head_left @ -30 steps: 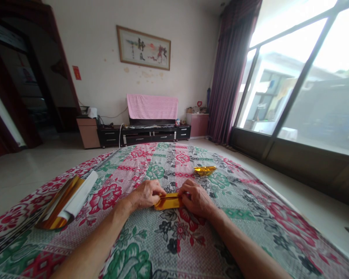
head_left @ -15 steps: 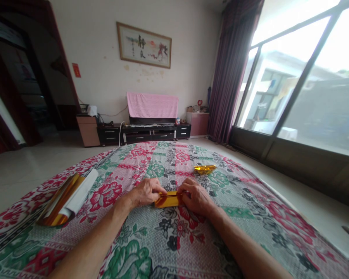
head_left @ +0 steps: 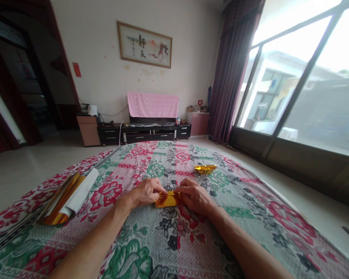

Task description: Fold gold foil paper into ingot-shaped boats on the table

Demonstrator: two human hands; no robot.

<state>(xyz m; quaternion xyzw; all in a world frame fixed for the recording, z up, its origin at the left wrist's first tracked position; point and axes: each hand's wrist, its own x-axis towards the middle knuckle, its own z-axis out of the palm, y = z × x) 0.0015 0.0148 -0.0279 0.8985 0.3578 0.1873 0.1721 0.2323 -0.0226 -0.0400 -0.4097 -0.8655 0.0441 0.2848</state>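
A folded strip of gold foil paper (head_left: 169, 200) lies on the flowered cloth between my hands. My left hand (head_left: 147, 192) pinches its left end, thumb and fingers pressed together there. At the other end my right hand (head_left: 194, 195) is closed on the strip, with its fingertips laid over the top edge near the middle. A dark line of a fold runs along the strip's upper part. Beyond my right hand sits a folded gold paper boat shape (head_left: 205, 169), touched by neither hand.
To the left lies a stack of loosely curled gold and white paper sheets (head_left: 66, 199). The patterned tablecloth (head_left: 128, 232) covers a round table. Behind it stand a low black cabinet (head_left: 151, 133) and a screen under a pink cloth (head_left: 152, 104). Glass windows are on the right.
My right hand's fingertips have shifted slightly left along the strip's top edge. My left hand stays at the left end. The boat shape and the stack rest where they were.
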